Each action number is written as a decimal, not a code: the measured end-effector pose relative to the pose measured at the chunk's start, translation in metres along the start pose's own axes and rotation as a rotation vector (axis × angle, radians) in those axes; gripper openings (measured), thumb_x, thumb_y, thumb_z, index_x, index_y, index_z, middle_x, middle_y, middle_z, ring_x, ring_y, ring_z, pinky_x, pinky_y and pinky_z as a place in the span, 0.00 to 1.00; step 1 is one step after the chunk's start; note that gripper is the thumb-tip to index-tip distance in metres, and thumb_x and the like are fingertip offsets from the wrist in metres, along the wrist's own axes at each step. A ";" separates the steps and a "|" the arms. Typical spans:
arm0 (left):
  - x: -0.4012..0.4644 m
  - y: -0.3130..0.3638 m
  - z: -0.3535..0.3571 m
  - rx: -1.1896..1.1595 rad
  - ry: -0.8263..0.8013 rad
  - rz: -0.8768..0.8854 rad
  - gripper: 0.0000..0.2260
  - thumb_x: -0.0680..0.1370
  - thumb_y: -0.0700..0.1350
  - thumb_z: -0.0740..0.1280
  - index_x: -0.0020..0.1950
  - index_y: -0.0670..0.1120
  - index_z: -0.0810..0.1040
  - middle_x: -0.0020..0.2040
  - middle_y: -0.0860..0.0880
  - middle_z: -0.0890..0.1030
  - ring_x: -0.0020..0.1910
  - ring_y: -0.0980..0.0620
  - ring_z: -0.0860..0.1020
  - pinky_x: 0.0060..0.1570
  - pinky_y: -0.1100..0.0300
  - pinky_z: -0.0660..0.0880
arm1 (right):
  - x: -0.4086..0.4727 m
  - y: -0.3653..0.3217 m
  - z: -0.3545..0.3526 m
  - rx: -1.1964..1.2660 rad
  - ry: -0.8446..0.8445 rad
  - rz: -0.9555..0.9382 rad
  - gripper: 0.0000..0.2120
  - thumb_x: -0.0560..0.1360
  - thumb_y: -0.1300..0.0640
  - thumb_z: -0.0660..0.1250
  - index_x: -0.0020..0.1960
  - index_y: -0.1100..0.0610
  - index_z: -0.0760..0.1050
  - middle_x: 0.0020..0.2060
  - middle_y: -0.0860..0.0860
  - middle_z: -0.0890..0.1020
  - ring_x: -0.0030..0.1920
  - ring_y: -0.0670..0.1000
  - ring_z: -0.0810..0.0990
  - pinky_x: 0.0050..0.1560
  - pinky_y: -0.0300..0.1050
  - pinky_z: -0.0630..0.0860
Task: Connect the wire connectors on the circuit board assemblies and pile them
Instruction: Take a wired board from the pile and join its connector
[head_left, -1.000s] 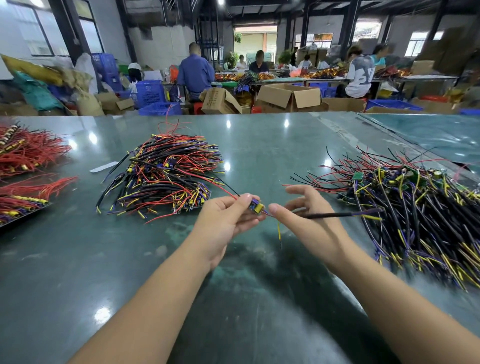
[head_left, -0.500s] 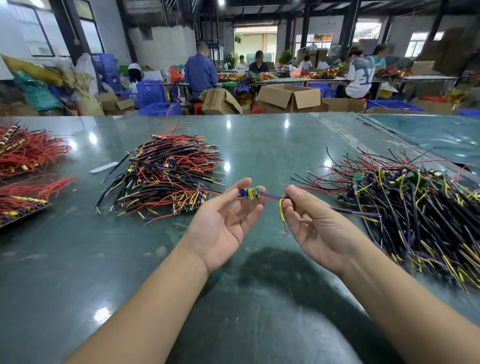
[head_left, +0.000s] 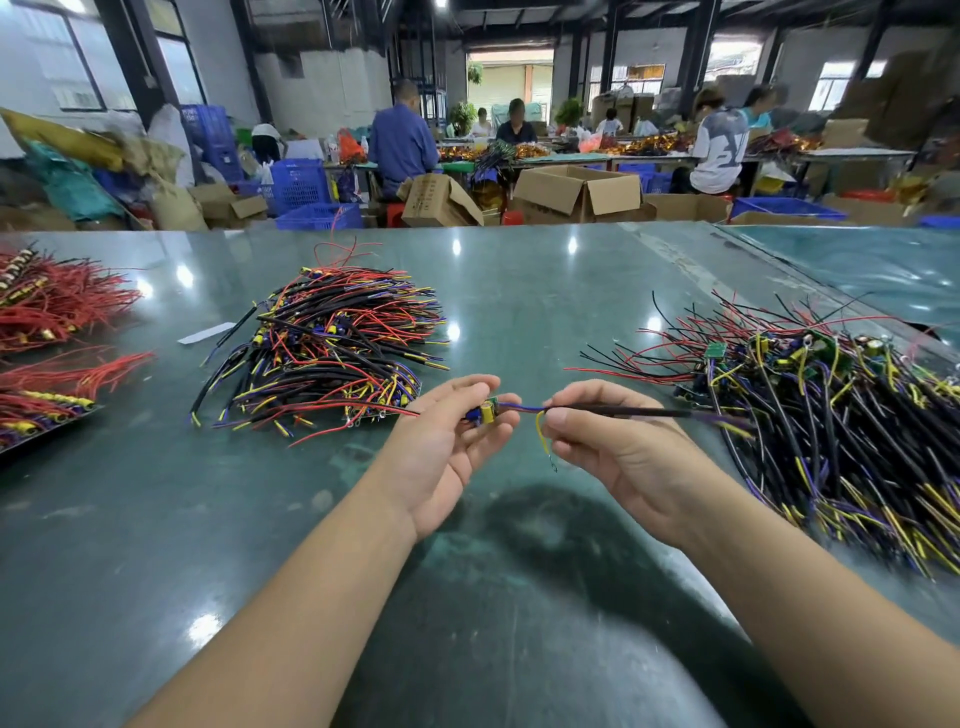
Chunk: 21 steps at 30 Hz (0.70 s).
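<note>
The left hand (head_left: 457, 441) pinches a small board (head_left: 485, 410) above the table (head_left: 519, 291), between the two wire heaps. The right hand (head_left: 608, 447) grips its black wire (head_left: 623, 411) just beside the board. The connecting step seems in progress; next the loose yellow wire (head_left: 543, 436) probably needs joining.

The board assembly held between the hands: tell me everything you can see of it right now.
The board assembly is a small green circuit board carrying a yellow part and blue parts. It is held above the green table, pinched in the left hand's fingertips. Purple wires run from it to the right hand, which pinches them where a black sleeve begins; the sleeve trails right toward the tangled pile. One yellow wire hangs loose below the right thumb.
</note>
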<state>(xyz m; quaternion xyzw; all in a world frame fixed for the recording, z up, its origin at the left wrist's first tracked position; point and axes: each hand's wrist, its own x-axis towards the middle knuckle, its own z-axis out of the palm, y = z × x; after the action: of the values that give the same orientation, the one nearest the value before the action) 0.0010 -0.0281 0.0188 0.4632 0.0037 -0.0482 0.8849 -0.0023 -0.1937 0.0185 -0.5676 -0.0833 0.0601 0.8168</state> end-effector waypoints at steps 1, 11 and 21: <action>0.000 0.000 0.000 0.039 0.009 -0.001 0.06 0.79 0.37 0.61 0.47 0.42 0.77 0.37 0.42 0.84 0.30 0.52 0.81 0.31 0.65 0.78 | 0.000 0.001 0.000 -0.086 0.002 -0.036 0.08 0.67 0.68 0.71 0.39 0.57 0.78 0.36 0.52 0.82 0.37 0.47 0.80 0.40 0.36 0.77; -0.007 -0.004 -0.001 0.451 -0.327 0.155 0.10 0.68 0.36 0.74 0.44 0.48 0.82 0.44 0.48 0.83 0.46 0.52 0.80 0.47 0.62 0.77 | 0.000 0.000 0.003 -0.272 0.142 -0.269 0.08 0.70 0.69 0.70 0.37 0.59 0.77 0.31 0.53 0.82 0.35 0.49 0.82 0.44 0.44 0.81; -0.004 -0.011 0.003 0.470 -0.174 0.385 0.09 0.68 0.42 0.75 0.36 0.51 0.76 0.36 0.50 0.80 0.36 0.53 0.77 0.40 0.63 0.76 | -0.003 0.003 0.010 -0.331 0.129 -0.270 0.07 0.70 0.64 0.72 0.36 0.56 0.77 0.32 0.50 0.83 0.38 0.48 0.81 0.46 0.56 0.77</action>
<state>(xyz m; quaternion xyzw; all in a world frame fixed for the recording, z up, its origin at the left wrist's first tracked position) -0.0045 -0.0367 0.0121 0.6414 -0.1710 0.0810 0.7436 -0.0074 -0.1845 0.0190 -0.6805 -0.1147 -0.1009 0.7167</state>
